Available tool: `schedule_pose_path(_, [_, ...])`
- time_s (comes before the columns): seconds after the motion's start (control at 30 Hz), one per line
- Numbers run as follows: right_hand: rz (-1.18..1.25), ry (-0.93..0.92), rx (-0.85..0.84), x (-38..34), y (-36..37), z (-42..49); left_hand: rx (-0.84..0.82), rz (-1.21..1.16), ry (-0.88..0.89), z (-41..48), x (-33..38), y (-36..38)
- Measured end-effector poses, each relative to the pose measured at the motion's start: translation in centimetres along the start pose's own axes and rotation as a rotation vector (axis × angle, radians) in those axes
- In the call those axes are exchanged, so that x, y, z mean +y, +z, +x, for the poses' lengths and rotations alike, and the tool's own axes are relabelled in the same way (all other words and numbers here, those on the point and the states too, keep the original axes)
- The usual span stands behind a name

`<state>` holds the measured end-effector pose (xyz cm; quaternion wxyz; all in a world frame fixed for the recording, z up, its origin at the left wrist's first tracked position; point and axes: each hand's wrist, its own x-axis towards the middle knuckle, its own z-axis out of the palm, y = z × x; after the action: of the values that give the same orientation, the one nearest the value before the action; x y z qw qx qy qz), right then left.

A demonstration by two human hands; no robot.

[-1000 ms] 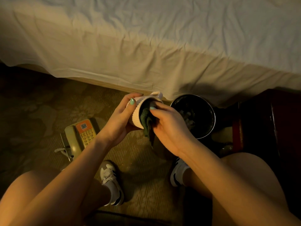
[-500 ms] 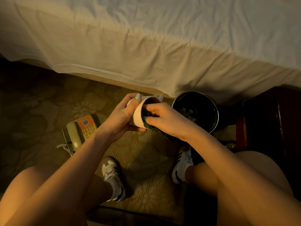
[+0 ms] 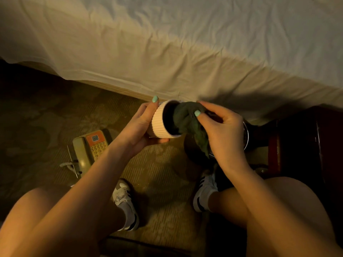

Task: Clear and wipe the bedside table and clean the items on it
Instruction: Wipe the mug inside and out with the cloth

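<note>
patterned carpet (image 3: 163,173) fills the floor beside a bed whose pale sheet (image 3: 185,52) hangs down across the top of the view. a telephone (image 3: 91,147) sits on the carpet to the left, and the dark wooden bedside table (image 3: 306,145) stands at the right edge, with a round dark bin (image 3: 246,134) between it and the hands.

the ribbed cup (image 3: 159,121) is held in the air above the carpet, tipped on its side. its long axis runs roughly left to right, and its open mouth faces the right hand (image 3: 222,132). the left hand (image 3: 141,125) grips the cup round its ribbed wall, fingers curled over the top and thumb underneath, so the base sits against the palm.

the green cloth (image 3: 185,117) is bunched at the mouth of the cup, partly inside, with a loose tail hanging below the right hand. the right hand pinches this cloth between thumb and curled fingers, just beside the rim. how deep the cloth reaches into the cup cannot be told, as the inside is dark.

the wiping looks to be on the inner wall, so the next stroke likely turns on pushing straight leftward along the cup's axis while the left hand steadies it.
</note>
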<state>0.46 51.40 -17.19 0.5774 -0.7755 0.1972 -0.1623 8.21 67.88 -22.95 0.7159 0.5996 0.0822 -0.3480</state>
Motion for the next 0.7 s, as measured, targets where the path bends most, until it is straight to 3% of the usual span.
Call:
schedule_pose_path(0.1, [-0.163,-0.172,0.008,0.0,1.2,-0.3,-0.031,-0.017,-0.037,0.2,-0.1,0.2])
schedule_pose_path(0.23, [-0.312,-0.281,-0.213,0.1,2.4,-0.6,-0.076,0.007,-0.061,-0.1,0.3,0.3])
schedule_pose_path(0.4, [-0.473,-0.069,-0.546,-0.2,2.8,-0.6,-0.149,0.075,-0.039,-0.5,-0.3,-0.5])
schedule_pose_path(0.53, [-0.326,0.135,-0.7,-0.3,2.8,-0.3,-0.186,0.048,-0.051,-1.1,-0.5,-0.7])
schedule_pose_path(0.7, [0.14,0.358,-0.748,0.0,1.5,0.6,-0.188,0.066,0.0,-1.3,0.3,-0.3])
